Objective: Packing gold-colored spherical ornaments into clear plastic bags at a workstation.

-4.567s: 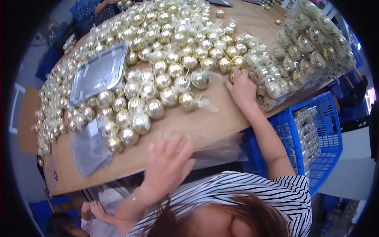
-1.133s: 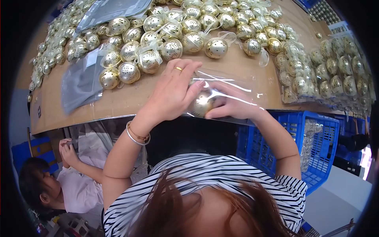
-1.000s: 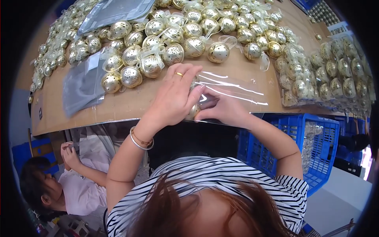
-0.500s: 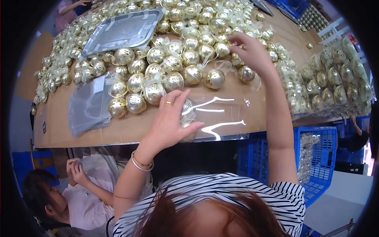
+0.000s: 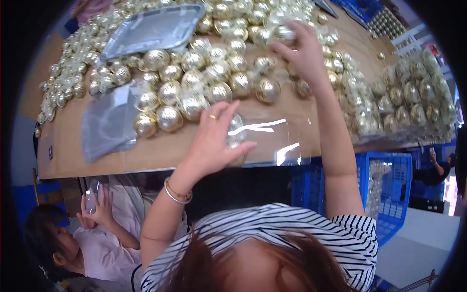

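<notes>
A gold bauble (image 5: pixel 283 33) with a pale ribbon is between the thumb and fingers of my right hand (image 5: pixel 302 52), above the far part of the pile. My left hand (image 5: pixel 214 141) rests at the left side of a clear plastic bag (image 5: pixel 265 141), its thumb and fingers spread apart. Inside the bag, partly hidden by that hand, are shiny baubles (image 5: pixel 235 129). Many gold and silvery baubles with dark markings lie just beyond, among them a bauble (image 5: pixel 267 90) at the front of the pile.
A grey tray (image 5: pixel 153 31) sits on the pile. Flat clear bags (image 5: pixel 108 124) lie on the cardboard-covered table (image 5: pixel 63 155). Packed baubles (image 5: pixel 408 100) are stacked at right, above a blue crate (image 5: pixel 389 194). A person (image 5: pixel 104 238) at lower left holds a clear object.
My right hand has moved up and away over the pile and now holds a bauble. The left hand stays by the bag. The person at left has raised a clear object.
</notes>
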{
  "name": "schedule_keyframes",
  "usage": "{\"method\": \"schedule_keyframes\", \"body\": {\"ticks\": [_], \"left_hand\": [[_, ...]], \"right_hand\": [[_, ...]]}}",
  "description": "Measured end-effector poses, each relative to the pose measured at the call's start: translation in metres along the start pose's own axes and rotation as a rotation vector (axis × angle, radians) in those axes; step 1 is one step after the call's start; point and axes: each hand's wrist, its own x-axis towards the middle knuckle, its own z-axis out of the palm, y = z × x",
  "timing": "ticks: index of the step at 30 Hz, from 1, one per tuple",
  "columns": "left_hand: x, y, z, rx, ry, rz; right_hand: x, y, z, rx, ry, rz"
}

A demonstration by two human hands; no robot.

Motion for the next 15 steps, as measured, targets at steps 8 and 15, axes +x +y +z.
{"method": "schedule_keyframes", "body": {"ticks": [8, 15], "left_hand": [[-0.001, -0.003, 0.0, 0.021, 0.002, -0.03], [-0.002, -0.002, -0.004, -0.022, -0.001, -0.017]], "right_hand": [[-0.175, -0.012, -0.06, -0.18, -0.009, 0.331], [-0.191, -0.034, -0.087, 0.49, -0.248, 0.615]]}}
